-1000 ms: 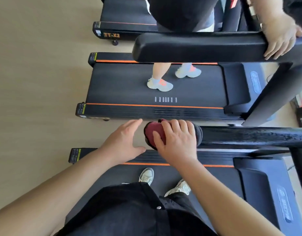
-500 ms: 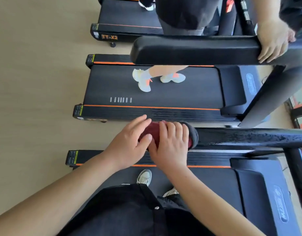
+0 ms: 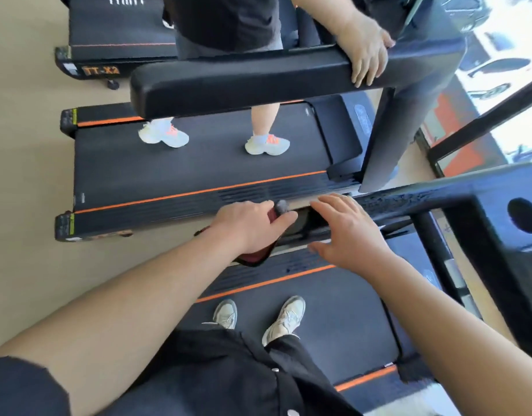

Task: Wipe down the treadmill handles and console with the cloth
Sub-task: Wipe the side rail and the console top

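Cloth (image 3: pixel 255 256), dark red with a grey edge, sits at the centre of the head view, bunched in the left hand (image 3: pixel 246 226) at the near end of the black handle (image 3: pixel 408 201). It looks soft, light and limp, so a full-palm hold wrapping it round the bar should serve best. The left fingers curl round it, forearm reaching forward. Just right of centre, the right hand (image 3: pixel 347 232) is over the handle, fingers spread and holding nothing. At the right edge sits the console (image 3: pixel 484 211).

Beige floor (image 3: pixel 24 181) is carrying near treadmill (image 3: pixel 333 331), middle treadmill (image 3: pixel 198 178), far treadmill (image 3: pixel 117 28) side by side. Floor strips are showing between them.
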